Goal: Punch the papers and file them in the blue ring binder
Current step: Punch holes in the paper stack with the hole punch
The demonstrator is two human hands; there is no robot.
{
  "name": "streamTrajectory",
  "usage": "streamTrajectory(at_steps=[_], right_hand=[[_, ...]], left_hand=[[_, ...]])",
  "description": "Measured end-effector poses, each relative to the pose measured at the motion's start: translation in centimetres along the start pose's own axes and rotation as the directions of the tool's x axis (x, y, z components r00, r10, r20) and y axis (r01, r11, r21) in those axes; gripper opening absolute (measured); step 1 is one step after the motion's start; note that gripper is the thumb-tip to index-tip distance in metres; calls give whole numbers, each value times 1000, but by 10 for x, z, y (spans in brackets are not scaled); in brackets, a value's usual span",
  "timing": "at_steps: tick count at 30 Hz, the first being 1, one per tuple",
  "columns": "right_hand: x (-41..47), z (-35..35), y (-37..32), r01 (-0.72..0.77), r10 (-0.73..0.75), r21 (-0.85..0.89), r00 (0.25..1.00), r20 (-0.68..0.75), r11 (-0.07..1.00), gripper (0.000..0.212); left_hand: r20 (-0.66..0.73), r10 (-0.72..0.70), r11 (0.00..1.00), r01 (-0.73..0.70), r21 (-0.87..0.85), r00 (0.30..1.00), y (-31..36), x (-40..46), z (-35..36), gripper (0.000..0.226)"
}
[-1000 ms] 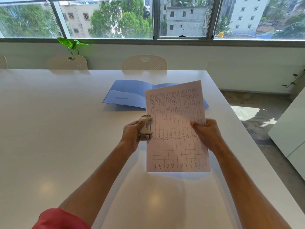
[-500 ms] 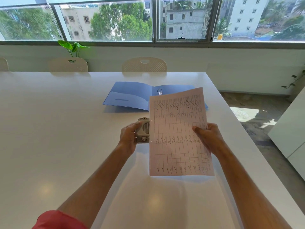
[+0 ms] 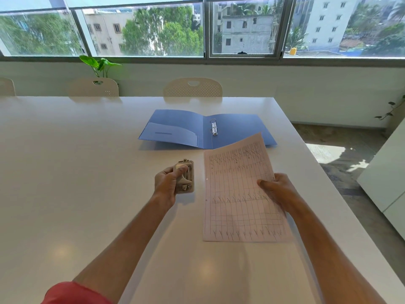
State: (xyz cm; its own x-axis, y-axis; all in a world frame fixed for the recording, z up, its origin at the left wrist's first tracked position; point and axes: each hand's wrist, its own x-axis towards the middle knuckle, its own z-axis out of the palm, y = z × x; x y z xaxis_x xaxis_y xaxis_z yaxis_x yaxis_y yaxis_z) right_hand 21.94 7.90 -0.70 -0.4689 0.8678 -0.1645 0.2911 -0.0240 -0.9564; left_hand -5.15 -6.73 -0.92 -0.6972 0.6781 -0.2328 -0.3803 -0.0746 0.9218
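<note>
A blue ring binder (image 3: 236, 130) lies open on the white table (image 3: 65, 172), its metal rings (image 3: 214, 127) upright near the spine. My right hand (image 3: 278, 189) grips the right edge of a lined sheet of paper (image 3: 236, 194), held above the table in front of the binder; two small holes show along the sheet's left edge. My left hand (image 3: 167, 183) is closed around a small beige hole punch (image 3: 185, 176), which sits a short gap to the left of the sheet.
Cream chairs (image 3: 192, 87) stand along the table's far side under a wide window, with a green plant (image 3: 99, 64) behind them. The table's right edge drops to the floor, and a white cabinet (image 3: 388, 172) stands at the far right.
The sheet has come out of the punch and shifted right and down, uncovering the binder's rings. The punch has moved slightly left, away from the paper's edge.
</note>
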Motion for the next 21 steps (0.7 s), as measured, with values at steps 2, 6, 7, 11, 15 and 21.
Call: streamTrajectory(at_steps=[2, 6, 7, 11, 15, 21], right_hand=[[0, 0, 0, -4, 4, -35, 1000, -3, 999, 9], [4, 1, 0, -4, -2, -169, 999, -35, 986, 11], [5, 1, 0, -4, -7, -222, 999, -49, 975, 11], [10, -2, -1, -11, -27, -409, 996, -87, 913, 14], [9, -6, -6, -111, -64, -720, 975, -211, 686, 42], [-2, 27, -22, -8, -346, -916, 925, -160, 401, 70]], left_hand=[[-7, 18, 1000, -18, 19, 1000, -1, 0, -2, 27], [-37, 50, 995, -46, 86, 998, -3, 1, -5, 37], [-48, 54, 994, -49, 94, 997, -4, 1, -6, 36], [-80, 81, 990, -71, 118, 993, -4, 2, -9, 32], [-108, 94, 983, -75, 165, 990, -4, 2, -12, 32], [-154, 143, 952, -94, 290, 978, -4, -1, -15, 22]])
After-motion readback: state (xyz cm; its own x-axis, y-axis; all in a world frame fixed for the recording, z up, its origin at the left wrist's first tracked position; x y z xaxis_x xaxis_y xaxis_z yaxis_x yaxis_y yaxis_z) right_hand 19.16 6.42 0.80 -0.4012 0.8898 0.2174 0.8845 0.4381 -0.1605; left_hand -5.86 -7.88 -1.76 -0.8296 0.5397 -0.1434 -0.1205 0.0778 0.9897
